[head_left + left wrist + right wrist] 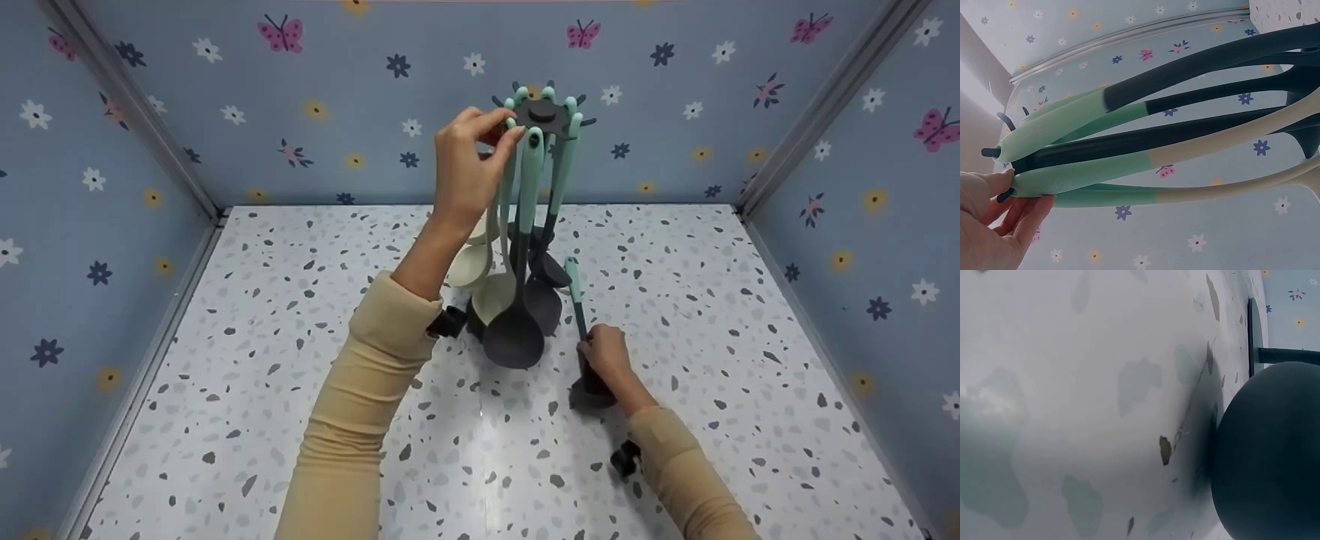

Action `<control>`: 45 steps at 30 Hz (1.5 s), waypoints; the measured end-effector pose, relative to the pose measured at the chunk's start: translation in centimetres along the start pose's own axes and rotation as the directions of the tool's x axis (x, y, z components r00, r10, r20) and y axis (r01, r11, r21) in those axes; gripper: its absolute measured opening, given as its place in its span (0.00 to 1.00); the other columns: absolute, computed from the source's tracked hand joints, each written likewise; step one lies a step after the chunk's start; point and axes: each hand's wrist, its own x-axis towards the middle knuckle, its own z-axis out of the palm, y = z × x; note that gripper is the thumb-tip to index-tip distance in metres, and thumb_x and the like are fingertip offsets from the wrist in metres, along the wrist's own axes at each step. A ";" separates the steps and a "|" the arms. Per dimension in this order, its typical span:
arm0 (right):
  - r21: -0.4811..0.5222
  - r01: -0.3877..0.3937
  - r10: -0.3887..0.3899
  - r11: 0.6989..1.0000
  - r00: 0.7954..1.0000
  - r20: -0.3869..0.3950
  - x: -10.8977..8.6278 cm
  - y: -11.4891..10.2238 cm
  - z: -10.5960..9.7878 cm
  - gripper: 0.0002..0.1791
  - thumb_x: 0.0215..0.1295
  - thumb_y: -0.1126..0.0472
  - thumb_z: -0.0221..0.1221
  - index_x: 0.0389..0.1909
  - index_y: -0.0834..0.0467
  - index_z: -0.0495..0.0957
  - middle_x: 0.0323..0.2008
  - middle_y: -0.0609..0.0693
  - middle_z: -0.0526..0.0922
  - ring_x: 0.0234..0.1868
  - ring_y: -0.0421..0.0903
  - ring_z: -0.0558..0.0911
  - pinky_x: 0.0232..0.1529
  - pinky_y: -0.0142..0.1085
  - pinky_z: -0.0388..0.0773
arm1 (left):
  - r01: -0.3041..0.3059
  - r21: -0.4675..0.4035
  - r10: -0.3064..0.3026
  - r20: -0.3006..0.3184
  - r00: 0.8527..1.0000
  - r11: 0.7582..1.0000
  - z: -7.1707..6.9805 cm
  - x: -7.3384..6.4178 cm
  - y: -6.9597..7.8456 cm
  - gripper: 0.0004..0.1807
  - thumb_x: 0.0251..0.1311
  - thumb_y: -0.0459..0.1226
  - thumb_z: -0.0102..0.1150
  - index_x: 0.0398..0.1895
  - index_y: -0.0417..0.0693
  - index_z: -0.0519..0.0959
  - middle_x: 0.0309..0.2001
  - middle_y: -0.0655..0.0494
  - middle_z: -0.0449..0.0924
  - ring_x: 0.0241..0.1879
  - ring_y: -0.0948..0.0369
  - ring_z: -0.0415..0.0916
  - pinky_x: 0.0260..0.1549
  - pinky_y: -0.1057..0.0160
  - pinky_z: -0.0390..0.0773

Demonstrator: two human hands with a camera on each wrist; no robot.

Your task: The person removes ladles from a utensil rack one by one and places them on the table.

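Observation:
My left hand is at the top of a dark utensil rack, pinching the mint handle end of a cream-headed utensil between thumb and fingers. Several mint-handled utensils hang around the rack, among them a dark spoon at the front and a cream ladle on the left. Low to the right of them, my right hand grips the dark shaft of a round-headed utensil with a mint handle. Its handle points away from me, and its dark head fills the right side of the right wrist view, close over the table.
The rack's flat base stands on the white speckled tabletop. Blue patterned panels rise behind and on both sides, with grey metal strips at the corners.

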 end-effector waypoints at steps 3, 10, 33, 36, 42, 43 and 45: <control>0.015 0.004 -0.004 1.000 1.000 -0.005 -0.1 -0.1 -0.2 0.07 0.53 0.67 0.59 0.28 0.70 0.77 0.25 0.60 0.79 0.24 0.49 0.76 0.27 0.40 0.75 | 0.005 -0.006 -0.005 0.001 1.000 1.000 0.0 0.0 0.0 0.12 0.56 0.36 0.57 0.38 0.36 0.80 0.30 0.48 0.73 0.30 0.62 0.74 0.26 0.72 0.76; 0.074 0.070 -0.065 0.995 0.995 -0.078 -0.3 -0.7 -1.2 0.10 0.54 0.66 0.59 0.31 0.71 0.76 0.24 0.59 0.78 0.26 0.52 0.76 0.29 0.43 0.74 | 0.015 -0.028 -0.015 0.004 1.000 0.999 0.0 0.0 -0.1 0.12 0.56 0.36 0.57 0.38 0.36 0.80 0.30 0.48 0.73 0.30 0.62 0.74 0.27 0.72 0.76; 0.508 0.506 -0.262 0.697 0.839 -0.477 -2.6 -8.8 -7.0 0.10 0.54 0.73 0.59 0.36 0.74 0.76 0.32 0.67 0.79 0.36 0.57 0.78 0.35 0.44 0.77 | -0.003 -0.029 0.003 -0.003 1.000 1.000 0.1 -0.1 0.0 0.12 0.56 0.36 0.57 0.38 0.35 0.80 0.30 0.48 0.73 0.30 0.61 0.74 0.27 0.72 0.76; 0.543 0.541 -0.276 0.642 0.824 -0.495 -2.4 -9.5 -7.3 0.11 0.53 0.73 0.59 0.37 0.75 0.75 0.33 0.67 0.78 0.36 0.57 0.78 0.36 0.41 0.77 | -0.005 -0.025 0.005 -0.002 1.000 1.000 0.1 -0.1 0.0 0.12 0.56 0.36 0.57 0.38 0.35 0.80 0.30 0.48 0.73 0.30 0.61 0.74 0.27 0.72 0.76; 0.584 0.598 -0.314 0.549 0.795 -0.519 -1.7 -10.7 -7.5 0.14 0.52 0.74 0.60 0.41 0.75 0.74 0.35 0.68 0.78 0.37 0.60 0.78 0.38 0.44 0.76 | 0.000 -0.034 0.000 -0.006 1.000 0.999 0.1 -0.1 -0.1 0.11 0.56 0.36 0.57 0.37 0.36 0.80 0.30 0.48 0.73 0.30 0.62 0.74 0.27 0.72 0.76; 0.590 0.605 -0.320 0.536 0.791 -0.520 -1.7 -10.9 -7.5 0.15 0.52 0.74 0.60 0.41 0.75 0.74 0.35 0.68 0.78 0.37 0.60 0.78 0.38 0.44 0.76 | 0.000 -0.037 -0.001 -0.007 1.000 0.999 0.1 -0.1 -0.1 0.11 0.56 0.35 0.57 0.37 0.35 0.80 0.30 0.48 0.73 0.30 0.62 0.74 0.27 0.72 0.76; 0.603 0.616 -0.335 0.507 0.786 -0.520 -1.5 -11.2 -7.5 0.16 0.51 0.75 0.60 0.42 0.75 0.73 0.36 0.68 0.77 0.37 0.61 0.78 0.39 0.45 0.76 | 0.001 -0.041 -0.002 -0.008 1.000 0.999 0.1 -0.2 -0.1 0.11 0.56 0.35 0.57 0.37 0.35 0.80 0.29 0.48 0.73 0.30 0.62 0.73 0.27 0.72 0.76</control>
